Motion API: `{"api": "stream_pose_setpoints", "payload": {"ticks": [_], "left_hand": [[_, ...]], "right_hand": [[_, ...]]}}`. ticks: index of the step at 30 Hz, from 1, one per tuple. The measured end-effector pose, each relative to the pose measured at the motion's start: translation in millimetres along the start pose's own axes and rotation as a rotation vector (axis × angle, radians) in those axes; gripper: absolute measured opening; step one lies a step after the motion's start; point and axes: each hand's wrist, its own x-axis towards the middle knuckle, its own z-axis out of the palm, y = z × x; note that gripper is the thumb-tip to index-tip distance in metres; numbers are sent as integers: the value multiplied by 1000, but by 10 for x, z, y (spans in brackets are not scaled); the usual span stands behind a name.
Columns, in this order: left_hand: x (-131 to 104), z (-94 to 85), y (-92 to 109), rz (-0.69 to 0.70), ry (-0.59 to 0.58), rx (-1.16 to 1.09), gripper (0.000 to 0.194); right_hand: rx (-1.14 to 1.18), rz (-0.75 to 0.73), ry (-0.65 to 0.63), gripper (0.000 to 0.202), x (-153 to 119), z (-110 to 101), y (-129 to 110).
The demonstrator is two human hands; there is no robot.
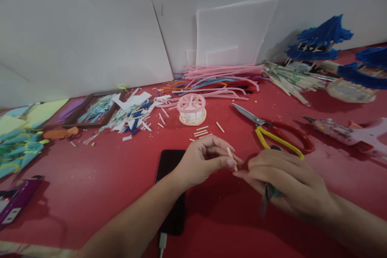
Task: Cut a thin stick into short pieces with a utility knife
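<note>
My left hand point(205, 159) pinches a short wooden stick point(231, 155) between thumb and fingers, just above the red table point(90, 193). My right hand point(284, 183) meets it fingertip to fingertip at the stick and grips a small green-handled tool point(267, 195) whose dark end points down toward me. Beyond the hands stands a small round pink-and-white drum model point(191, 109), with a few cut stick pieces point(202, 131) lying beside it.
Red-and-yellow scissors point(278, 133) lie just behind my right hand, a pink glue gun point(347, 133) to the right. A black phone point(171, 193) lies under my left forearm. Pink straws point(220, 74), bundled sticks point(290, 78), blue-roofed models point(320, 40), white sheets point(236, 32) and scraps point(133, 115) line the back.
</note>
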Motion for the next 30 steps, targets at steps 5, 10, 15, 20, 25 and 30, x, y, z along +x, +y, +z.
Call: {"api": "stream_pose_setpoints", "payload": {"ticks": [5, 10, 15, 20, 25, 30], "left_hand": [[-1, -2, 17, 11, 32, 17, 39], [-11, 3, 33, -20, 48, 88, 32], [-16, -5, 9, 3, 38, 203, 32], [-28, -43, -31, 65, 39, 345, 20], [-68, -38, -38, 288, -56, 782, 11], [-86, -23, -36, 373, -44, 928, 18]], "right_hand": [[-49, 36, 1, 11, -12, 3, 29], [-97, 60, -37, 12, -54, -6, 70], [-76, 85, -68, 14, -81, -4, 76], [-93, 125, -76, 12, -93, 9, 84], [-35, 66, -127, 13, -61, 9, 81], [-26, 53, -117, 12, -47, -7, 68]]}}
